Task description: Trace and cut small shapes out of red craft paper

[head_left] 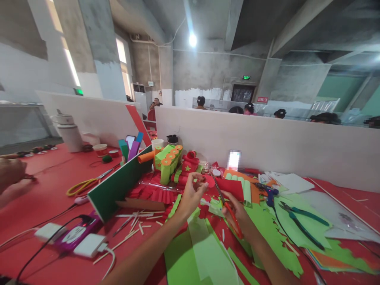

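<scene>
My left hand [192,194] is raised over the red table [50,190], its fingers pinched on a small red paper piece [199,180]. My right hand [237,211] grips red-handled scissors [227,206], whose blades point up and left toward that piece. Beneath both hands lie green paper sheets [204,253] and red scraps. Just behind the hands stand paper models in green, orange and red [170,160].
A green board [118,186] leans at the left. Chargers and cables [86,243] lie at the near left. A blue glue gun [268,194] and teal pliers [303,221] rest at the right. Yellow-handled scissors [86,184], another person's hand [10,172], a white partition [267,142] behind.
</scene>
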